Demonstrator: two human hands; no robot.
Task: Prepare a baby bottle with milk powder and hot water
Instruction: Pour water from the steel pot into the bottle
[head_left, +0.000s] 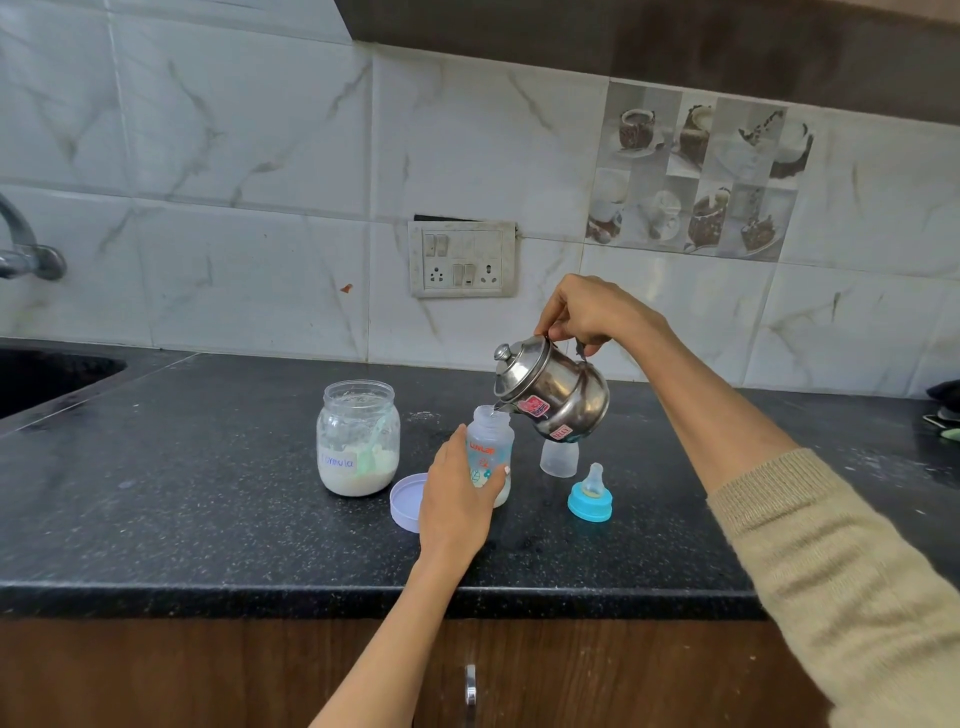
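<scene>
Head view, only one. Right hand grips the handle of a small steel kettle, tipped so its spout sits right over the mouth of the baby bottle. Water looks to be going in; the stream itself is hard to see. Left hand is wrapped around the bottle's lower body, holding it upright on the black table, likely to stop it tipping under the pour. White layer at the bottle's bottom looks like powder already in.

Open jar labelled formula stands just left of the bottle, partly full, with a pale green scoop inside. Its lilac lid lies flat between jar and bottle, partly behind the left hand. Blue teat ring stands to the right of the bottle, clear cap behind it under the kettle; both parked near for closing up.

Judgement: water-filling step, past halfway; teat and cap not yet on. Risk: overfill or hot splash on the left fingers.
</scene>
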